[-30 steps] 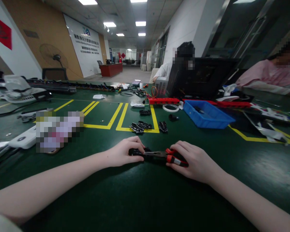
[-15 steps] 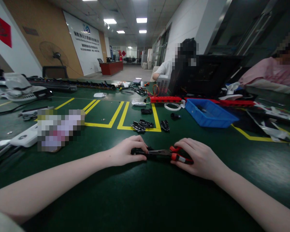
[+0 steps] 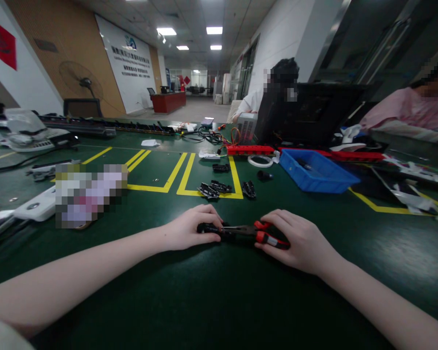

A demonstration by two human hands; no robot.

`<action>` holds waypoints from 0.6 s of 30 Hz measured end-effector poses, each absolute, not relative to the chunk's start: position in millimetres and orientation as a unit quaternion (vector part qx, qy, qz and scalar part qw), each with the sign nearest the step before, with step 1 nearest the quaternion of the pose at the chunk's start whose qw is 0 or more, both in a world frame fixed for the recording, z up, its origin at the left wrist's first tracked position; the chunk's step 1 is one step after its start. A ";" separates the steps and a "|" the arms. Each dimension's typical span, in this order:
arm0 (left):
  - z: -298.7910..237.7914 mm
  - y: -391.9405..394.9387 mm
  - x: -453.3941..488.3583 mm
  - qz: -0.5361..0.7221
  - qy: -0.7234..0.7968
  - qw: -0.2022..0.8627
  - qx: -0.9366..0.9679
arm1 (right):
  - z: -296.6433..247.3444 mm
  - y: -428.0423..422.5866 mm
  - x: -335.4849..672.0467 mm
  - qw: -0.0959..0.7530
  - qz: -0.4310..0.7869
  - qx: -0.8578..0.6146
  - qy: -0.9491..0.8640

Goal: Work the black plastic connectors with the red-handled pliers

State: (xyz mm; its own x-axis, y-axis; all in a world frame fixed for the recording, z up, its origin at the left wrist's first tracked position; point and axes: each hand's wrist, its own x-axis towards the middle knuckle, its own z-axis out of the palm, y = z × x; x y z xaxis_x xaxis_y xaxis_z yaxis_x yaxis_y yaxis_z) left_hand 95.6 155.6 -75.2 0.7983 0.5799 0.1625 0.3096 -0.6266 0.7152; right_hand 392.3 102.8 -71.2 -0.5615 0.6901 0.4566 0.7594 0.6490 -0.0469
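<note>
My left hand [image 3: 195, 227] is closed round a small black plastic part [image 3: 206, 228], low over the green table. In my right hand [image 3: 295, 238] are long-nose pliers [image 3: 266, 237] with red and black handles, pointing left. Their tips reach the right end of the black part beside my left fingertips; what exactly the jaws touch is too small to make out. Beyond my hands lie several similar black parts [image 3: 221, 186], around a yellow-taped outline. One more black part [image 3: 248, 189] lies just right of the tape.
A blue tray [image 3: 314, 182] with dark pieces in it stands to the right. Behind it are a red strip [image 3: 250, 150], cables and a large black case [image 3: 310, 114]. At left lie a phone [image 3: 95, 194] and a white power strip [image 3: 34, 208]. Two people sit across the table.
My right hand and the pliers have shifted very slightly left, towards my left hand. The left hand keeps its hold on the black part. The person behind the case has moved an arm.
</note>
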 end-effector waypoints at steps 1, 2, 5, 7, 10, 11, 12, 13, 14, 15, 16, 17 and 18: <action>-75.2 155.5 95.6 0.194 0.252 0.351 0.881 | -71.1 102.8 392.1 0.220 -0.079 -0.411 -0.881; -75.2 155.5 95.5 0.195 0.250 0.351 0.881 | -71.2 102.7 392.0 0.218 -0.079 -0.410 -0.882; -75.2 155.3 95.5 0.197 0.247 0.351 0.881 | -71.6 102.7 391.8 0.214 -0.079 -0.410 -0.883; -74.9 155.2 95.7 0.198 0.249 0.351 0.881 | -71.5 102.4 391.0 0.218 -0.075 -0.415 -0.880; -74.7 155.3 96.2 0.198 0.252 0.350 0.880 | -70.0 101.1 388.5 0.226 -0.058 -0.423 -0.876; -74.8 155.4 96.3 0.199 0.250 0.349 0.881 | -69.3 100.5 387.5 0.228 -0.050 -0.425 -0.875; -75.0 155.6 96.3 0.201 0.248 0.349 0.881 | -68.7 99.9 386.5 0.228 -0.043 -0.426 -0.874; -75.3 155.8 96.2 0.201 0.245 0.349 0.882 | -68.2 99.4 385.7 0.227 -0.037 -0.427 -0.874; -75.6 155.9 96.1 0.201 0.244 0.349 0.882 | -68.0 99.1 385.2 0.225 -0.032 -0.428 -0.875; -75.9 156.1 96.0 0.199 0.243 0.349 0.883 | -68.0 98.9 384.9 0.224 -0.030 -0.427 -0.875; -76.1 156.1 95.9 0.198 0.244 0.348 0.883 | -68.1 99.1 384.9 0.223 -0.030 -0.427 -0.876; -76.4 156.1 95.8 0.197 0.246 0.348 0.883 | -68.5 99.4 385.1 0.224 -0.033 -0.427 -0.876; -76.4 156.1 95.8 0.196 0.247 0.347 0.883 | -68.9 99.9 385.6 0.226 -0.036 -0.427 -0.875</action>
